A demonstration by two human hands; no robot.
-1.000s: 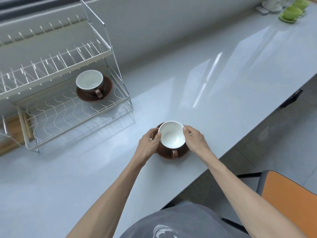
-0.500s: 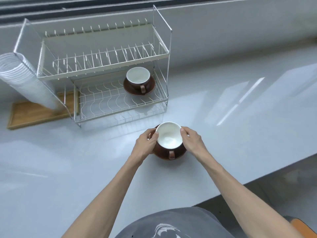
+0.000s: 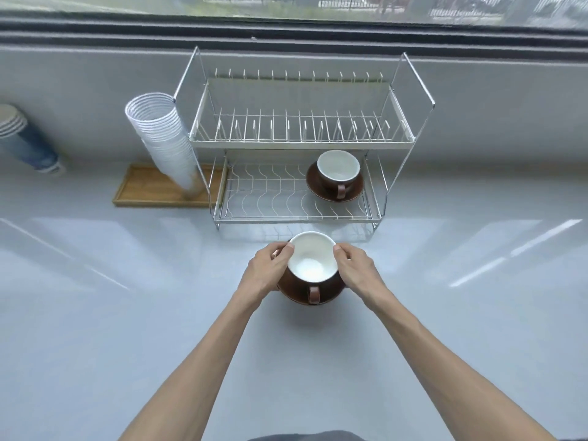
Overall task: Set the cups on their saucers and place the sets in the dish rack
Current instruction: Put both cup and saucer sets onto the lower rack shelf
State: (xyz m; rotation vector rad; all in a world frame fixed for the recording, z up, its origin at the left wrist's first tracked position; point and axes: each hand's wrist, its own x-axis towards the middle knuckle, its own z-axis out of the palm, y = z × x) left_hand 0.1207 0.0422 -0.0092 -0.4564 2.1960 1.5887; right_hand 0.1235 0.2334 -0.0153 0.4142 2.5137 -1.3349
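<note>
Two bare hands around one brown cup with a white inside (image 3: 312, 261), sitting on its round brown saucer (image 3: 297, 297) on the shiny pale grey counter (image 3: 127, 313). Left hand (image 3: 265, 272) curled on the left side, thumb on the cup rim. Right hand (image 3: 356, 270) curled on the right side, thumb on the rim too. Handle facing the person. Just in front of the white wire dish rack (image 3: 299, 141). Second brown cup (image 3: 338, 169) on a brown saucer (image 3: 353, 194) already on the bottom shelf, right side. Tall stack of white paper cups (image 3: 162, 138) on a wooden tray (image 3: 143, 189) left of the rack
</note>
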